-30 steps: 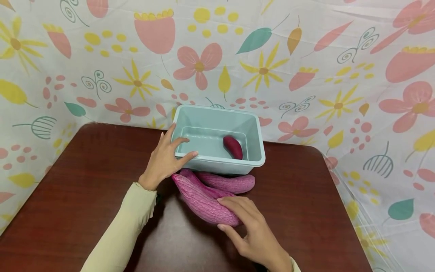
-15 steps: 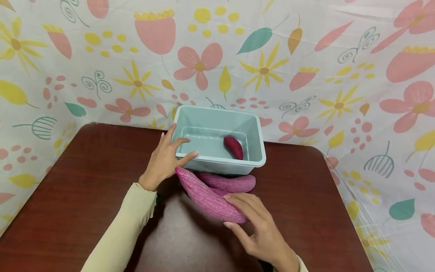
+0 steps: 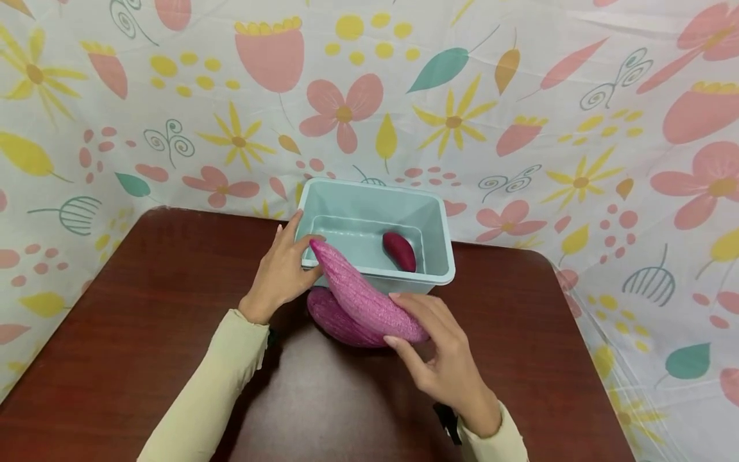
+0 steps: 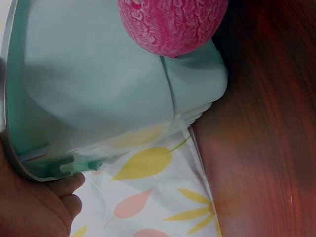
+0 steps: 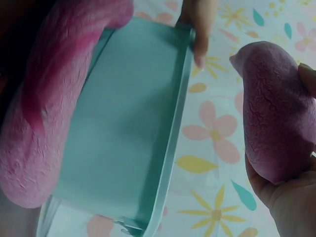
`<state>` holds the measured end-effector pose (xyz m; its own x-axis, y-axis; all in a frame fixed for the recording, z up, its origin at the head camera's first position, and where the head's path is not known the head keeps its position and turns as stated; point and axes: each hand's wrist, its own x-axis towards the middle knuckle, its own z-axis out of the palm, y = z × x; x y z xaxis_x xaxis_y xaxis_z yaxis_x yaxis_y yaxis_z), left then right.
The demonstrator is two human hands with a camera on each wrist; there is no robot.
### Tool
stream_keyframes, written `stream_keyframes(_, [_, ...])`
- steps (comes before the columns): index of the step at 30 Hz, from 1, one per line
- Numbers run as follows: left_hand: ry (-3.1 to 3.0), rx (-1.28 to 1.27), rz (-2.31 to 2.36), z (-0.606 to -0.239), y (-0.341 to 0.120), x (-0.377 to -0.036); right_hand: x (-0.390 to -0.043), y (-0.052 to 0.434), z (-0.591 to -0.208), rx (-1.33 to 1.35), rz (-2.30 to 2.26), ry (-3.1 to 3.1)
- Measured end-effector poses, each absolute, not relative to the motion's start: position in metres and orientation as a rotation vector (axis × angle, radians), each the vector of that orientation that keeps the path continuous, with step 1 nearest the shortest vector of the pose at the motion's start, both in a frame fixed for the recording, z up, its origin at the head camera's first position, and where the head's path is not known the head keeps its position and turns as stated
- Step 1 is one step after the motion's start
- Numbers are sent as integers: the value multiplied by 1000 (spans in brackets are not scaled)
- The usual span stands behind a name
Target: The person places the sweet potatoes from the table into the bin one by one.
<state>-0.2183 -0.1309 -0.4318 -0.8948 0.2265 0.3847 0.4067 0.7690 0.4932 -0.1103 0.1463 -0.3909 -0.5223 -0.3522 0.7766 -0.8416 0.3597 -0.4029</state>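
Note:
My right hand [image 3: 441, 350] pinches the thick end of a long, wrinkled pink-purple sweet potato [image 3: 366, 298]. It is lifted and slants toward the light blue plastic bin [image 3: 375, 277], its pointed tip over the bin's front left rim in the head view. The right wrist view shows the held sweet potato [image 5: 276, 113] between thumb and fingers. My left hand [image 3: 277, 273] grips the left end of the bin at its rim. Inside the bin lies a small dark red sweet potato [image 3: 399, 251]. Another purple sweet potato [image 3: 335, 321] rests on the table, partly hidden by the held one.
The bin stands on a dark brown wooden table [image 3: 173, 308], near its back edge. Behind and beside the table hangs a white cloth [image 3: 508, 83] with a printed floral pattern. A large pink sweet potato [image 5: 44, 113] lies before the bin in the right wrist view.
My right hand has raised the sweet potato and moved it forward, from low before the bin to the front rim. The left hand has stayed on the bin.

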Motion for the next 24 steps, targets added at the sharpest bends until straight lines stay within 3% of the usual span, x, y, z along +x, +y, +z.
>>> stream_keyframes(24, [-2633, -453, -898, -433, -129, -219, -202, 145, -399, 731, 1075, -2309])
